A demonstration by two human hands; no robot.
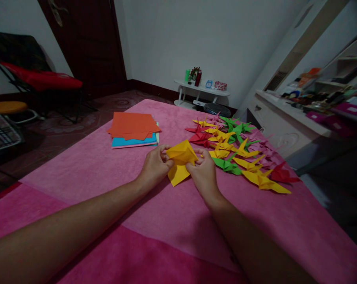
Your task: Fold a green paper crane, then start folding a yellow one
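A partly folded yellow paper (pixel 181 161) is held just above the pink cloth (pixel 166 228), between both hands. My left hand (pixel 155 165) pinches its left edge with thumb and fingers closed. My right hand (pixel 203 171) pinches its right edge the same way. The paper's lower point hangs down toward the cloth between the two hands.
Several finished paper cranes (pixel 240 154) in yellow, green, red and pink lie to the right. A stack of orange and blue paper sheets (pixel 134 132) sits at the far left. A white dresser (pixel 285 122) stands at the right, a small white table (pixel 200 90) behind.
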